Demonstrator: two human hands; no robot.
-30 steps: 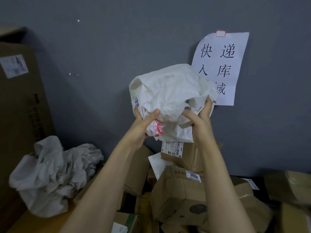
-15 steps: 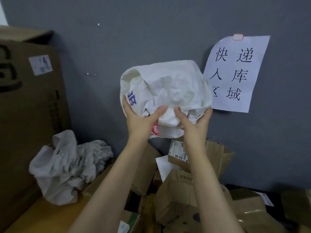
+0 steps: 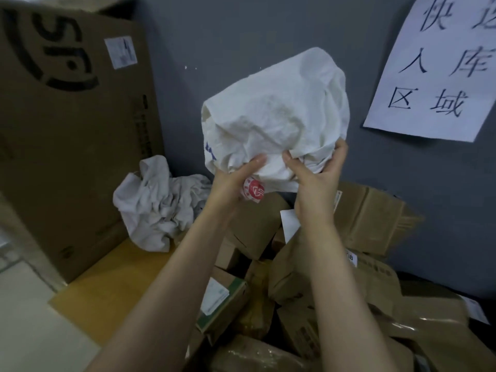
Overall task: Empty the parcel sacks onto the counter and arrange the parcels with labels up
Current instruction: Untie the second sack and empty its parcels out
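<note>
- Big cardboard box [image 3: 67, 130] stands on the left against the grey wall [image 3: 241, 36]. Not my problem right now.
- The pile of parcels [image 3: 335, 277] is heaped on the counter [image 3: 112, 291] right under my arms. Boxes lie every which way and only a few labels show, so I'd say the sorting hasn't really started.
- The sack [image 3: 276, 111] is up in the air over the pile, wadded into a ball, sitting just above and beyond both hands. Its long side runs loosely from lower left to upper right. I can't tell where the mouth points.
- A second sack [image 3: 158, 205] lies crumpled on the counter at lower left, by the box. My left hand is nearer to it, so I'm guessing the ball gets dumped that way.
- Left hand [image 3: 233, 181] and right hand [image 3: 316, 181] are close together, both gripping the sack's underside, thumbs nearly meeting.
- A red logo [image 3: 253, 190] peeks out between my wrists.
</note>
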